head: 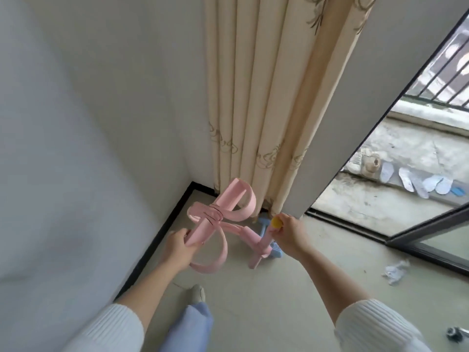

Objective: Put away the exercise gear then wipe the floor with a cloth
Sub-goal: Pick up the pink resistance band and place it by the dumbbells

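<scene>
Your left hand (pixel 179 246) grips one bar of the pink pedal puller (pixel 223 224), lifting it clear of the floor (pixel 279 288); your right hand (pixel 289 233) pinches the yellow-capped end (pixel 276 222) of its other bar, probably to steer it toward the curtain (pixel 266 123) corner for stowing.

Left hand (pixel 179 246) and right hand (pixel 289 233) hold the pink pedal puller (pixel 223 219) near the curtain (pixel 266 110).

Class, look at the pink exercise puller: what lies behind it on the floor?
Behind the pink puller, a blue object partly shows at the curtain's foot; most of it is covered.
</scene>
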